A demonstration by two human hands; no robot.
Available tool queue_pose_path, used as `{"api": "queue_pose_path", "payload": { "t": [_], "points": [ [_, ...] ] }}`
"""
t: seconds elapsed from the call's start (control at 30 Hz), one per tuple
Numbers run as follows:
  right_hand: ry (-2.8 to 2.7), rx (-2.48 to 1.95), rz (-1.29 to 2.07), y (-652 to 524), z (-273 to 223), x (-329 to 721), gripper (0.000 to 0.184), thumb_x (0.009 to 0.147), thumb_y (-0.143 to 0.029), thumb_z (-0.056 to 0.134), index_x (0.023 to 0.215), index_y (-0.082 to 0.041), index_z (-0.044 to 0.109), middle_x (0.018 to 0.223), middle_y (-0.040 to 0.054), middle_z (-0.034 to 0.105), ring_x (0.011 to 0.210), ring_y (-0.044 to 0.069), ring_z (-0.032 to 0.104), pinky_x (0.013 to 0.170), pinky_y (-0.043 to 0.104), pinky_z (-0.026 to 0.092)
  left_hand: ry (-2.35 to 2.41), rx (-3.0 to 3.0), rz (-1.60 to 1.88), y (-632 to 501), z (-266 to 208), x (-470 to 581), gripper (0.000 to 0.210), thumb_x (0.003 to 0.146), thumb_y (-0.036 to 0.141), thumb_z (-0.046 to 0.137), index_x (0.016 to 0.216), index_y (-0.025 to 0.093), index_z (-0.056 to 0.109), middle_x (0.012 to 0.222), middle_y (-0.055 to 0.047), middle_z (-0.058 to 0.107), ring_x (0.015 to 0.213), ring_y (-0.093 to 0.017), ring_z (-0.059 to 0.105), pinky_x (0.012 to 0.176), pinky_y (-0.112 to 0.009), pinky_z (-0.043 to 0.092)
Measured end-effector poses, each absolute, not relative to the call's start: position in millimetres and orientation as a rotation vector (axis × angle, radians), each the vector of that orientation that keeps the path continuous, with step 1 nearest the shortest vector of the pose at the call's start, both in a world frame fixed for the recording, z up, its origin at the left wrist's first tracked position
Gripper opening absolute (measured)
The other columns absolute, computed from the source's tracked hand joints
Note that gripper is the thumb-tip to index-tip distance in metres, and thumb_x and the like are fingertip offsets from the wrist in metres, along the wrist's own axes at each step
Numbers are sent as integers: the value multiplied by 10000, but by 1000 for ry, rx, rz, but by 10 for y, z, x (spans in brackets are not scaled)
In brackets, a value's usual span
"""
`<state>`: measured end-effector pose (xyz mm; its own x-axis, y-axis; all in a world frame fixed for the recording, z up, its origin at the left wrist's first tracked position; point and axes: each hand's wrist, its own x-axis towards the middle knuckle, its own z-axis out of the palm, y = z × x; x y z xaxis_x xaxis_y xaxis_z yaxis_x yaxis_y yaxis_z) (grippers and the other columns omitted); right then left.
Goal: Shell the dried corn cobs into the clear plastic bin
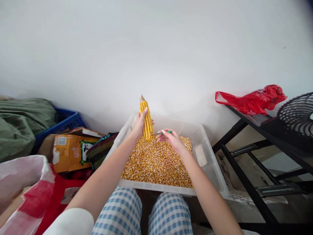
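My left hand (140, 122) is closed around a dried corn cob (147, 125), which stands nearly upright with its pale pointed tip up. Its rows of yellow kernels look mostly full. My right hand (172, 138) pinches a slim tool with a green handle (169, 131); the tool's thin shaft points left at the cob's lower end. Whether the tool's tip touches the kernels I cannot tell. Both hands are over a translucent plastic bin (205, 143) that holds a thick layer of loose corn kernels (158, 163).
To the left are a blue crate (70, 120) under green cloth (22, 120), an orange-brown carton (69, 151) and a red-and-white bag (36, 195). A black metal stand (234, 160) on the right bears a red plastic bag (259, 99) and a fan (298, 114). A white wall rises behind.
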<state>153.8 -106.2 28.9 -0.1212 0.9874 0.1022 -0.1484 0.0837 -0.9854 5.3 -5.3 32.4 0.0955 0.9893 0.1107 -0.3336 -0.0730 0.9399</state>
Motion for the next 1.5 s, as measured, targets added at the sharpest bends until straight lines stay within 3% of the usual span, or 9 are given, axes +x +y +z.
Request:
{"api": "queue_pose_path", "payload": {
  "t": [0.13, 0.33, 0.47, 0.57, 0.73, 0.93, 1.5],
  "points": [
    [-1465, -1113, 1149, -1111, 293, 1514, 338, 754, -428, 503, 923, -151, 596, 782, 59, 662, 619, 120, 610, 635, 271, 483, 823, 1069, 1323, -2, 346, 3, 495, 711, 590, 447, 993, 188, 381, 606, -11, 600, 487, -146, 591, 473, -258, 452],
    [-2008, -1279, 544, -1176, 273, 1514, 229, 811, -323, 458, 866, -209, 649, 868, 50, 662, 773, 167, 584, 720, 286, 408, 816, 1079, 1288, 1, 380, -20, 509, 696, 599, 464, 979, 181, 398, 581, -8, 594, 484, -145, 589, 485, -260, 460],
    [-2087, -1322, 366, -1217, 289, 1507, 303, 849, -328, 383, 737, -204, 636, 684, 33, 639, 605, 146, 535, 604, 245, 355, 816, 1064, 1268, 42, 353, -40, 529, 692, 614, 453, 969, 165, 418, 588, -22, 601, 477, -152, 593, 484, -264, 458],
    [-2082, -1326, 318, -1224, 306, 1513, 305, 838, -334, 407, 660, -203, 616, 605, 22, 607, 543, 133, 489, 572, 237, 318, 826, 1067, 1253, 65, 334, -56, 537, 691, 619, 453, 971, 162, 416, 599, -28, 602, 468, -154, 590, 482, -272, 462],
    [-2163, -1321, 282, -1213, 286, 1503, 262, 854, -278, 383, 775, -200, 621, 753, 40, 634, 672, 144, 532, 636, 238, 335, 814, 1123, 1255, -1, 375, -31, 499, 696, 573, 495, 993, 185, 395, 602, -10, 587, 486, -146, 586, 477, -265, 473],
    [-2233, -1389, 191, -1214, 292, 1512, 297, 862, -279, 377, 711, -180, 614, 693, 41, 605, 643, 130, 511, 619, 231, 323, 818, 1142, 1245, -75, 442, 6, 475, 695, 537, 525, 987, 186, 395, 603, 0, 560, 504, -134, 581, 477, -250, 482],
    [-2333, -1618, -3, -1232, 228, 1380, 316, 886, -253, 304, 795, -161, 592, 768, 70, 641, 697, 142, 564, 648, 238, 322, 889, 1135, 1265, -106, 461, 37, 446, 683, 535, 547, 946, 213, 386, 579, 24, 545, 481, -123, 572, 454, -229, 469]
  ]
}}
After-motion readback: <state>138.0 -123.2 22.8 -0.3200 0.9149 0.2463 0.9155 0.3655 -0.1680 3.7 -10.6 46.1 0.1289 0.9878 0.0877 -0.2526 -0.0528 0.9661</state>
